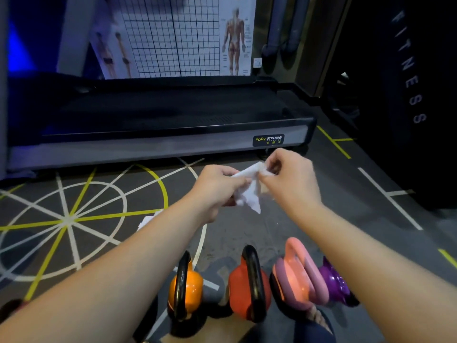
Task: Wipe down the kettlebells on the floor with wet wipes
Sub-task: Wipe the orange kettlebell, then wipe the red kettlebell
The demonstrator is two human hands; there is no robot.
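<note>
Both my hands are raised above the floor and pinch one white wet wipe [248, 191] between them. My left hand [217, 189] grips its left side and my right hand [289, 177] pinches its upper right corner, while the rest of the wipe hangs crumpled below. Several kettlebells stand in a row on the floor beneath my forearms: an orange one [185, 290] with a black handle, a red one [247, 290] with a black handle, a pink one [296, 278] and a purple one [335, 283] partly hidden by my right forearm.
A treadmill [160, 129] lies across the floor just beyond my hands. Another white wipe or pack [148, 220] lies on the floor, partly hidden by my left forearm. The grey floor [74, 219] carries white and yellow lines. A dark wall stands at the right.
</note>
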